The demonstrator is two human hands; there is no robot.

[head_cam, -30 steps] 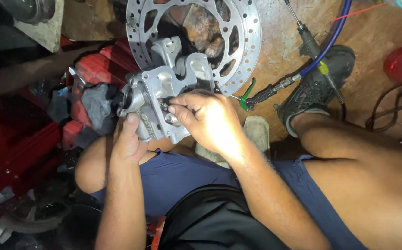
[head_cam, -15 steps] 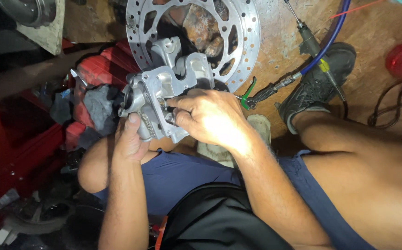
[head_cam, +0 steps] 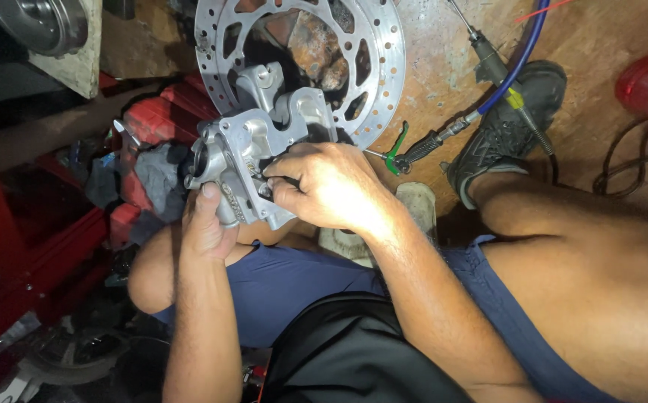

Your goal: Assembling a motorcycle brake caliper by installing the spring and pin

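Head view: the left hand [head_cam: 208, 224] rises from below with its forearm upright, its thumb laid against the side of the silver cast-metal brake caliper [head_cam: 253, 153] and its fingers wrapped behind it, gripping. The right hand [head_cam: 331, 186] reaches in from the caliper's right, fingers curled and pinching at its front face. The caliper sits just below the perforated steel brake disc [head_cam: 372, 67], overlapping its lower edge.
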